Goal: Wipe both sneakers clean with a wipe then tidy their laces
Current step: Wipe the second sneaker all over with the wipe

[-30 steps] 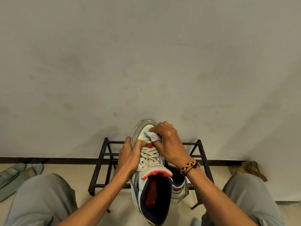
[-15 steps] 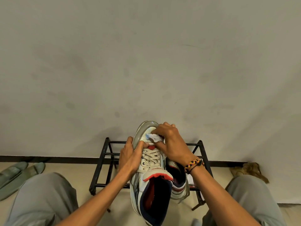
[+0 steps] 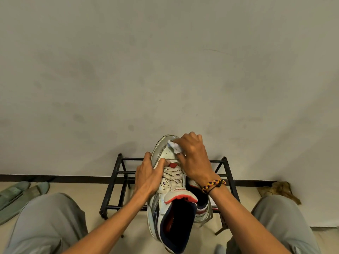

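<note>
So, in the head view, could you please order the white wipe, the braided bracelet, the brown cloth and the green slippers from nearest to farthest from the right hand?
1. The crumpled white wipe, under the right hand.
2. The braided bracelet, on its wrist.
3. The brown cloth, floor, right.
4. The green slippers, far left.

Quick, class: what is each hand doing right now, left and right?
Left hand: grips the sneaker by its side, thumb at the laces.
Right hand: holds the wipe on the sneaker's toe.
</note>
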